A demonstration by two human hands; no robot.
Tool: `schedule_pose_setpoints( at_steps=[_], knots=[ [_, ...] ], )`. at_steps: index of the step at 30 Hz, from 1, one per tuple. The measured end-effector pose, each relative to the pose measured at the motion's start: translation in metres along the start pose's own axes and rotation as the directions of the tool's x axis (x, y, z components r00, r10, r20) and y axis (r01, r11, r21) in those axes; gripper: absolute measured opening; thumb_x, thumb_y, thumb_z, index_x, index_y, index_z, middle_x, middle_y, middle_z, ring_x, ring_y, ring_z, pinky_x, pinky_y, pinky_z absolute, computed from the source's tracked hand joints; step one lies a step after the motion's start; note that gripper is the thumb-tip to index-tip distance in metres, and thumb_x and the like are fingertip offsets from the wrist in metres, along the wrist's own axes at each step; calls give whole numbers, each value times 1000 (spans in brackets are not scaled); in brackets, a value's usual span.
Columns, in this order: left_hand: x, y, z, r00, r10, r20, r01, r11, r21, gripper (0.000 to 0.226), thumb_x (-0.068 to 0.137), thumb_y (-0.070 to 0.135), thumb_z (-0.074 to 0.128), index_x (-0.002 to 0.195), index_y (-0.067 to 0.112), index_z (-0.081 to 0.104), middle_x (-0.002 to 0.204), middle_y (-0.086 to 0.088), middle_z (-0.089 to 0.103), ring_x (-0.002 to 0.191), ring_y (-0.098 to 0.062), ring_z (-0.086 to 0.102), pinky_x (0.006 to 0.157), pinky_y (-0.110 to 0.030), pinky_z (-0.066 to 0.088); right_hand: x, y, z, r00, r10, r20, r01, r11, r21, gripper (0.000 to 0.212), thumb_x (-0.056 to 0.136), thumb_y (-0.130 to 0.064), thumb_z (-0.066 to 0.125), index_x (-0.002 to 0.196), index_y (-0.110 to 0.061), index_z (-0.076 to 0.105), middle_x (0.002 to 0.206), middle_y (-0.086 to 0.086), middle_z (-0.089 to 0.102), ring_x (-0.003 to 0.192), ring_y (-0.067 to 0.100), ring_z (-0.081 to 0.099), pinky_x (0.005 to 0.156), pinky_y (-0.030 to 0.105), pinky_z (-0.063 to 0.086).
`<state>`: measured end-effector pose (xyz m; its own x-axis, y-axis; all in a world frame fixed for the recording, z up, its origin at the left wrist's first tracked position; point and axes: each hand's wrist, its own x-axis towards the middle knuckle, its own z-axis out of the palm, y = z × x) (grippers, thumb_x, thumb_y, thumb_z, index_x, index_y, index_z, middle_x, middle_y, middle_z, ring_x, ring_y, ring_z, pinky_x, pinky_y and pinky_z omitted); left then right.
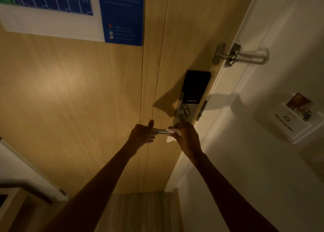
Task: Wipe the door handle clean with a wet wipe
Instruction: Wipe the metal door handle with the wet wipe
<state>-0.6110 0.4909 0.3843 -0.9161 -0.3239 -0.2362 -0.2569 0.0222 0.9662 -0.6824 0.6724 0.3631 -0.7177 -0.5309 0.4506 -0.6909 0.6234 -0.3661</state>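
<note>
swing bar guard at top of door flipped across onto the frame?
Yes, the guard spans from the door edge onto the white frame, its loop lying over the frame side.

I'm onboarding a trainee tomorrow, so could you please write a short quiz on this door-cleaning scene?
1. Which hand presses the wet wipe against the door handle?
2. True or false: the swing-bar latch sits below the smart lock.
3. The left hand is at: A) the free end of the handle; B) the card holder on the wall; C) the blue notice.

Key: 1. The right hand. 2. False; it is above. 3. A.
</note>
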Motion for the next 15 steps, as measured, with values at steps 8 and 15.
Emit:
schedule_pose_setpoints(
  at_steps=[8,15],
  knots=[
    [3,-3,1,999,9,-36,-7,998,57,47,91,52,50,95,11,74,88,-1,76,83,-10,72,77,-26,58,13,-16,8,996,23,80,-26,999,29,29,79,-26,76,106,-15,72,96,-1,72,90,9,67,86,26,56],
    [5,-2,2,999,-21,-26,21,1000,21,49,89,53,52,93,9,74,87,-4,77,83,-14,73,77,-28,59,1,10,-6,994,-34,107,41,997,-70,35,81,-32,74,113,-18,69,106,-2,71,104,14,62,93,38,53]
  ],
)
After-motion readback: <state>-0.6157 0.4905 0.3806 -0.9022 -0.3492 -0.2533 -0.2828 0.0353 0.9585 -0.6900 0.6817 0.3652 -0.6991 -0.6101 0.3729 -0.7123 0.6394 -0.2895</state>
